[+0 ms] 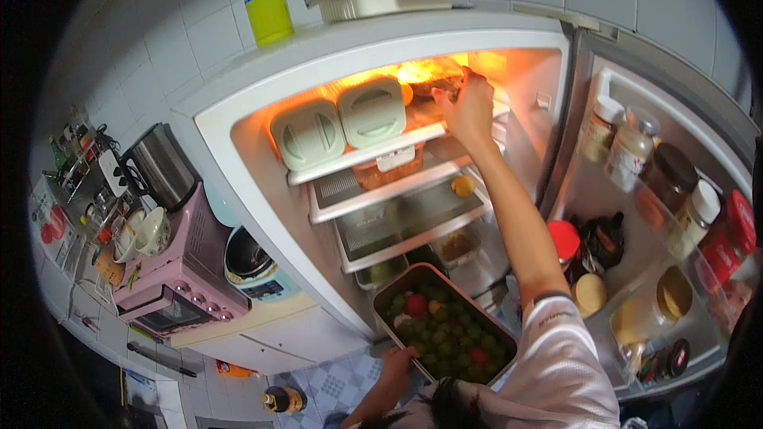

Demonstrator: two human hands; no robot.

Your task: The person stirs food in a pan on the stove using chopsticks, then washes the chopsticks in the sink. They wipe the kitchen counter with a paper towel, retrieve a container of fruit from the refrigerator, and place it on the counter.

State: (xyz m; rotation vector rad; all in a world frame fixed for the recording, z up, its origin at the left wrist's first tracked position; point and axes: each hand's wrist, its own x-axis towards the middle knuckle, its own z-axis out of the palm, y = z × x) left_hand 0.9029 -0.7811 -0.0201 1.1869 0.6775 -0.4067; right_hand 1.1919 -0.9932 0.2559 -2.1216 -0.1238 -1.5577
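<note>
My left hand (398,366) grips the near-left rim of a rectangular container (381,310) full of green grapes (453,339) and a few red fruits, held low in front of the open refrigerator (363,47). My right hand (474,101) reaches onto the top shelf (375,155), its thumb and fingers around the near edge of a dark, see-through package or container (435,84); whether it grips it firmly I cannot tell. Left of that hand, two pale green lidded boxes (372,112) stand side by side on the shelf. An orange round thing shows just behind them.
The refrigerator door (587,71) stands open at right, with jars on its racks. Lower shelves (405,190) hold boxes and a yellow fruit (463,185). A pink toaster oven (179,274), kettle and rice cooker (262,274) are at left; a bottle (284,399) stands on the floor.
</note>
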